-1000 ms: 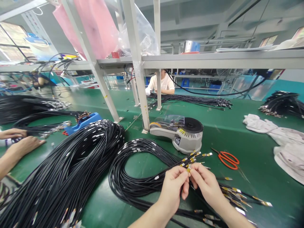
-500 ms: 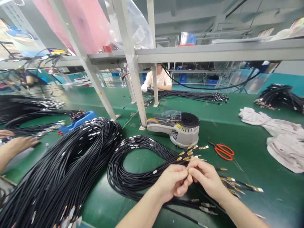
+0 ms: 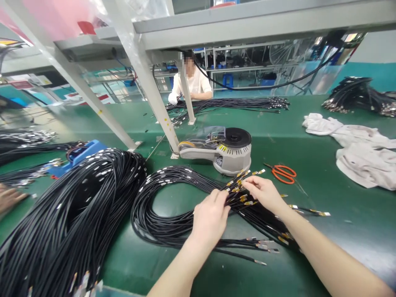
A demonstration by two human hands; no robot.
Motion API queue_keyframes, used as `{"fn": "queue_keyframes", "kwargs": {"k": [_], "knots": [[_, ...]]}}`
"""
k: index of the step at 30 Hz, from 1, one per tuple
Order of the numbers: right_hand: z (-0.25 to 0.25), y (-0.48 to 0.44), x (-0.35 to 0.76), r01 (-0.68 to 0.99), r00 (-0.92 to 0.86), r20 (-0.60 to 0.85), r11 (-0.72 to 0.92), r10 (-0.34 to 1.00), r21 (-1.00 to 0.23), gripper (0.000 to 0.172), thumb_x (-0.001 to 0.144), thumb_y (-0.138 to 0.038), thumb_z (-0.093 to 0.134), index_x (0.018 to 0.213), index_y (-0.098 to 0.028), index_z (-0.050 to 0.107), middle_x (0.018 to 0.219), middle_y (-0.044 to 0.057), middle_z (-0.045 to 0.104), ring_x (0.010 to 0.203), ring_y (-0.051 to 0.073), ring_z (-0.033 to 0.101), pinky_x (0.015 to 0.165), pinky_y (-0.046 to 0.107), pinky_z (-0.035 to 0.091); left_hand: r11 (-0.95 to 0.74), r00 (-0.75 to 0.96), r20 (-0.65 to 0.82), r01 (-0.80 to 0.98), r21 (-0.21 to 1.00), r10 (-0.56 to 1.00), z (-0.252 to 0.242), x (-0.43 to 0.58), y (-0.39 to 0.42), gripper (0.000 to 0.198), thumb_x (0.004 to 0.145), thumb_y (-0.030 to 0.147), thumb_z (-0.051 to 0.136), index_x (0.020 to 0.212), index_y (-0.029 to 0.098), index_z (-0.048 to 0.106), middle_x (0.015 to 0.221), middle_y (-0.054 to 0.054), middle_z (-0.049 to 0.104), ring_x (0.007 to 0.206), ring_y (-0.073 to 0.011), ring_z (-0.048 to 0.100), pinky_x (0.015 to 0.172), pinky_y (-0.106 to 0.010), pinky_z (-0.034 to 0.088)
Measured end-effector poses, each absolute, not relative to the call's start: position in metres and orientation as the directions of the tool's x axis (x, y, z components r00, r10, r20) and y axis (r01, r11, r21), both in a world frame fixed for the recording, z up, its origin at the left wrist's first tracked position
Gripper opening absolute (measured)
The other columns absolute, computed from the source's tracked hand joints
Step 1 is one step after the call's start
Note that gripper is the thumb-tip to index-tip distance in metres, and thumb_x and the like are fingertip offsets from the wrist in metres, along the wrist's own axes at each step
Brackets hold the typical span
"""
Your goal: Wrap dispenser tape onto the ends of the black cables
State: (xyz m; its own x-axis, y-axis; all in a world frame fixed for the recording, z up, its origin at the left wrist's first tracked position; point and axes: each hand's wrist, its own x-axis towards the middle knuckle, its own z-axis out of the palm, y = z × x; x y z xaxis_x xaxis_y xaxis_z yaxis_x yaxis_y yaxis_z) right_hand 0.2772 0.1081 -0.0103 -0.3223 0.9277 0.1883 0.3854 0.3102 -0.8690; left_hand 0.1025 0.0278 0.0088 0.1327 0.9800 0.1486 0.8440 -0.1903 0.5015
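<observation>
My left hand [image 3: 210, 216] rests fingers-down on a bundle of black cables [image 3: 173, 214] looped on the green table, its fingertips pressed on the strands just behind their ends. My right hand [image 3: 262, 192] is closed in a pinch on the yellow-taped cable ends [image 3: 239, 187] that fan out toward the tape dispenser. More cable ends with yellow and silver tips [image 3: 305, 210] lie to the right under my right forearm.
A grey electric tape dispenser [image 3: 227, 150] stands just beyond my hands, orange scissors [image 3: 283, 173] to its right. A big heap of black cables [image 3: 71, 214] fills the left. White cloths [image 3: 355, 148] lie at right. Another person's hand [image 3: 9, 198] shows at far left; a person sits across the table.
My head tipped down and forward. Both hands moved from a raised pinch on one cable tip down onto the bundle, the left now laid flat on the strands.
</observation>
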Motion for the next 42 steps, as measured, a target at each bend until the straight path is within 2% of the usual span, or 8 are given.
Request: {"fn": "queue_keyframes", "kwargs": {"k": [5,10,14,17,20,24,32,42], "knots": [[-0.023,0.115,0.277,0.381,-0.31,0.168,0.284,0.936,-0.88,0.02,0.079,-0.027,0.048,0.095,-0.018,0.054,0.055,-0.005,0.044,0.044,0.01,0.04,0.042,0.022,0.034,-0.631,0.632,0.118,0.703,0.328,0.766,-0.008,0.133,0.007,0.011,0.079,0.03,0.053,0.078,0.019,0.054,0.078,-0.001,0.055,0.072,-0.016,0.051,0.058,-0.025,0.043],[-0.017,0.112,0.279,0.437,-0.24,0.233,0.32,0.942,-0.841,0.028,0.079,-0.027,0.049,0.105,-0.019,0.05,0.055,-0.006,0.041,0.046,0.012,0.039,0.045,0.023,0.034,-0.696,0.677,0.167,0.679,0.233,0.717,-0.025,0.149,0.004,0.004,0.075,0.017,0.052,0.073,0.014,0.054,0.077,-0.006,0.055,0.076,-0.0202,0.049,0.058,-0.029,0.042],[-0.003,0.104,0.281,0.356,-0.247,0.201,0.282,0.948,-0.891,0.018,0.078,-0.029,0.05,0.091,-0.018,0.056,0.055,-0.005,0.042,0.047,0.011,0.038,0.045,0.023,0.032,-0.436,0.341,0.286,0.544,0.717,0.896,-0.014,0.141,0.016,0.007,0.076,0.018,0.052,0.071,0.016,0.056,0.075,-0.003,0.057,0.072,-0.0154,0.05,0.066,-0.028,0.042],[0.008,0.092,0.277,0.211,-0.353,0.089,0.172,0.932,-0.962,0.019,0.081,-0.034,0.048,0.085,-0.018,0.058,0.049,-0.007,0.038,0.041,0.009,0.034,0.041,0.022,0.028,-0.023,0.039,0.02,0.079,0.997,0.999,-0.003,0.13,0.027,0.004,0.071,0.018,0.056,0.07,0.015,0.053,0.061,0.002,0.051,0.049,-0.008,0.045,0.047,-0.021,0.038],[0.016,0.08,0.267,0.177,-0.446,0.054,0.147,0.894,-0.973,0.022,0.081,-0.037,0.048,0.083,-0.018,0.059,0.047,-0.006,0.04,0.04,0.009,0.035,0.041,0.023,0.029,0.147,-0.021,-0.153,-0.194,0.97,0.988,0.001,0.125,0.033,0.014,0.067,0.025,0.06,0.068,0.016,0.05,0.047,0.007,0.043,0.034,-0.0047,0.034,0.033,-0.018,0.026],[0.022,0.071,0.258,0.224,-0.455,0.087,0.209,0.886,-0.952,0.02,0.078,-0.037,0.054,0.072,-0.018,0.058,0.057,-0.002,0.051,0.044,0.009,0.04,0.042,0.022,0.032,0.16,-0.024,-0.17,-0.23,0.96,0.985,0.002,0.124,0.034,0.02,0.063,0.029,0.064,0.066,0.015,0.05,0.043,0.007,0.042,0.033,-0.0045,0.035,0.031,-0.016,0.022],[0.02,0.072,0.257,0.212,-0.517,0.069,0.206,0.853,-0.955,0.025,0.081,-0.04,0.05,0.074,-0.017,0.057,0.054,-0.002,0.052,0.043,0.009,0.038,0.042,0.022,0.031,0.449,0.425,-0.258,-0.448,0.773,0.868,0.003,0.113,0.037,0.028,0.074,0.038,0.044,0.057,0.015,0.047,0.04,0.007,0.029,0.034,-0.0041,0.02,0.034,-0.019,0.006],[0.036,0.123,0.238,0.132,-0.475,0.037,0.112,0.879,-0.985,0.02,0.078,-0.042,0.053,0.07,-0.027,0.063,0.046,-0.001,0.042,0.036,0.012,0.039,0.038,0.03,0.031,0.416,0.282,-0.314,-0.724,0.55,0.906,0.004,0.107,0.046,0.017,0.061,0.029,0.044,0.047,0.019,0.041,0.044,0.005,0.018,0.038,-0.007,0.01,0.043,-0.025,-0.003]]}}
